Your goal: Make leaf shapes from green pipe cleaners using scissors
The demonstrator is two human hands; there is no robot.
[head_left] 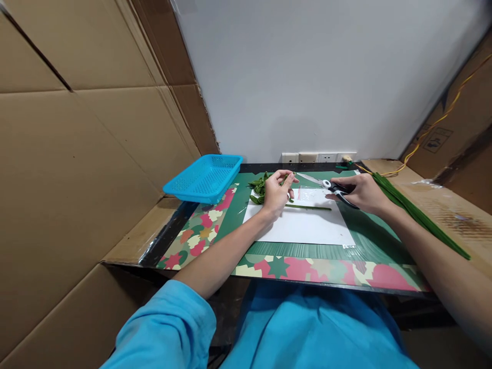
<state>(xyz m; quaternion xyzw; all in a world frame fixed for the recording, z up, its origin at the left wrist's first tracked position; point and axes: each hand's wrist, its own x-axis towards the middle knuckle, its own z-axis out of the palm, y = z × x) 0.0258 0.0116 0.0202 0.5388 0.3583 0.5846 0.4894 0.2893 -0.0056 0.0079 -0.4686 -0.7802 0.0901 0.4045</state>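
Above the white sheet, my left hand is closed on a green leafy stem, whose leaves spread out to the left of the fingers. My right hand grips scissors with black and white handles. The scissor blades point left, their tip close to my left fingertips. A thin green stem lies across the white sheet, between my two hands. Whether the blades are fully closed is hard to tell.
A blue perforated basket stands at the table's back left. Long green leaves lie on the right side. Sockets with a yellow cable line the wall's foot. Cardboard rises at the left.
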